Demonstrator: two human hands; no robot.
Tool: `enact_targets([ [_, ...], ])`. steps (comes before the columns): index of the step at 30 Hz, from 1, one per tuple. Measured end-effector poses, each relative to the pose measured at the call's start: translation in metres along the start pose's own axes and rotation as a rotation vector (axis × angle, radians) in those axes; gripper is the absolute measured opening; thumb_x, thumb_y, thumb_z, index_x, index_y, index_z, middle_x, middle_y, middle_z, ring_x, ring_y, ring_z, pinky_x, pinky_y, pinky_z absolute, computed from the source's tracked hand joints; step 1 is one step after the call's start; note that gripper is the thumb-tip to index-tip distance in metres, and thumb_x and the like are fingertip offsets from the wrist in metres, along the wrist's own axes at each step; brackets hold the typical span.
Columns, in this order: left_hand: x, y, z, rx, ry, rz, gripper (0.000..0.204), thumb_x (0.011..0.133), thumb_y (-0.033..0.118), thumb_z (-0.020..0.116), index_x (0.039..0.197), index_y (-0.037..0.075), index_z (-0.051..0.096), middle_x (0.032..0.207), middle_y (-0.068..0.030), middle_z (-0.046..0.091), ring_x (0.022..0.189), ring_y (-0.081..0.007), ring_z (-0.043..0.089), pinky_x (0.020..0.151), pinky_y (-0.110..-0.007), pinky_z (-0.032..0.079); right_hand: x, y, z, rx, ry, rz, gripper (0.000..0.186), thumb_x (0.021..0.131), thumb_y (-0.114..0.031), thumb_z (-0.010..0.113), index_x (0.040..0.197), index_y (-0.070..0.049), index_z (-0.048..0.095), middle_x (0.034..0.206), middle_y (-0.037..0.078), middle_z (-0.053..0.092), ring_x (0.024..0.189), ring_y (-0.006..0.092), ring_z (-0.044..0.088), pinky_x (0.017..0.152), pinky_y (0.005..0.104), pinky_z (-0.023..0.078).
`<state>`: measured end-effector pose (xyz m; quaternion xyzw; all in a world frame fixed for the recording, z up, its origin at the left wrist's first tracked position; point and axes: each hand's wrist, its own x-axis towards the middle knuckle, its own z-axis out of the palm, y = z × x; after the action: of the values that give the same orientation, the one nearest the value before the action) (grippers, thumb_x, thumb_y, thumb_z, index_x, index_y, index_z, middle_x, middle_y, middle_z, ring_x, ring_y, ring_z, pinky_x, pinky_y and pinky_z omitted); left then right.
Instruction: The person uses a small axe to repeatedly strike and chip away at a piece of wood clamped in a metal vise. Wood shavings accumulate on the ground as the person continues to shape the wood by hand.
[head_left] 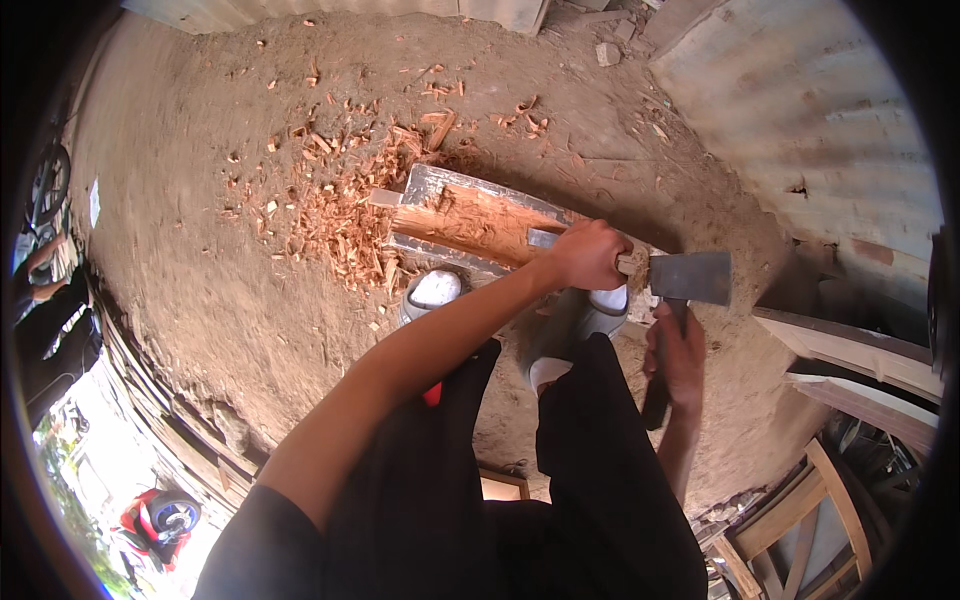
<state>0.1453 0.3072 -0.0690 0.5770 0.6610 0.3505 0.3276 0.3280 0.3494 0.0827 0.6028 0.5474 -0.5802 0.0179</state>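
My left hand (588, 254) is closed round a chisel (541, 238), its flat metal blade pointing left over the wood. The butt of its handle sticks out at the right of my fist. My right hand (681, 352) grips the dark handle of a hatchet (692, 278), whose broad grey head is beside the chisel's butt; whether they touch I cannot tell. Beneath the chisel lies a long wooden block (468, 213) with a reddish channel cut along it and weathered, pale edges. My shoes stand close along its near side.
Wood shavings (345, 225) are heaped at the block's left end and scattered over the dirt floor (200, 170). Corrugated metal sheeting (810, 120) leans at the right, above some boards (850, 340) and a wooden frame (800, 500). A red motorcycle (160, 525) stands at lower left.
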Motion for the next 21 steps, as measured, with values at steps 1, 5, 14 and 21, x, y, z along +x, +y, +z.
enact_targets([
  [1, 0.000, -0.002, 0.000, 0.007, 0.010, 0.008, 0.026, 0.065, 0.027, 0.076, 0.080, 0.006, 0.074, 0.078, -0.0211, 0.071, 0.083, -0.0417, 0.071, 0.078, -0.049, 0.058, 0.002, -0.002, -0.004, 0.038, 0.026, -0.030, 0.026, 0.106, -0.032, 0.055, 0.103, -0.006, 0.053, 0.068, 0.002, 0.051, 0.047, 0.0110, 0.050, 0.041, 0.0275, 0.041],
  [5, 0.001, -0.002, 0.003, -0.024, -0.005, 0.015, 0.026, 0.066, 0.027, 0.076, 0.081, 0.006, 0.075, 0.079, -0.0211, 0.071, 0.084, -0.0417, 0.071, 0.079, -0.049, 0.057, -0.001, 0.009, -0.005, 0.177, 0.106, -0.064, 0.028, 0.107, -0.033, 0.054, 0.103, -0.005, 0.054, 0.068, 0.002, 0.051, 0.046, 0.0108, 0.050, 0.042, 0.0274, 0.041],
  [14, -0.001, -0.001, 0.005, -0.022, -0.013, 0.033, 0.029, 0.066, 0.028, 0.077, 0.084, 0.005, 0.076, 0.078, -0.0219, 0.071, 0.083, -0.0419, 0.072, 0.079, -0.049, 0.058, -0.001, 0.020, 0.002, 0.228, 0.161, -0.111, 0.029, 0.107, -0.032, 0.052, 0.106, -0.003, 0.055, 0.065, 0.002, 0.051, 0.045, 0.0122, 0.050, 0.041, 0.0286, 0.041],
  [21, -0.006, -0.003, 0.007, -0.004, 0.004, 0.037, 0.030, 0.064, 0.027, 0.077, 0.085, 0.005, 0.076, 0.078, -0.0216, 0.071, 0.082, -0.0411, 0.072, 0.079, -0.049, 0.058, -0.003, 0.019, -0.008, 0.178, 0.088, -0.038, 0.030, 0.106, -0.034, 0.053, 0.104, -0.004, 0.054, 0.067, 0.003, 0.051, 0.046, 0.0121, 0.051, 0.041, 0.0285, 0.042],
])
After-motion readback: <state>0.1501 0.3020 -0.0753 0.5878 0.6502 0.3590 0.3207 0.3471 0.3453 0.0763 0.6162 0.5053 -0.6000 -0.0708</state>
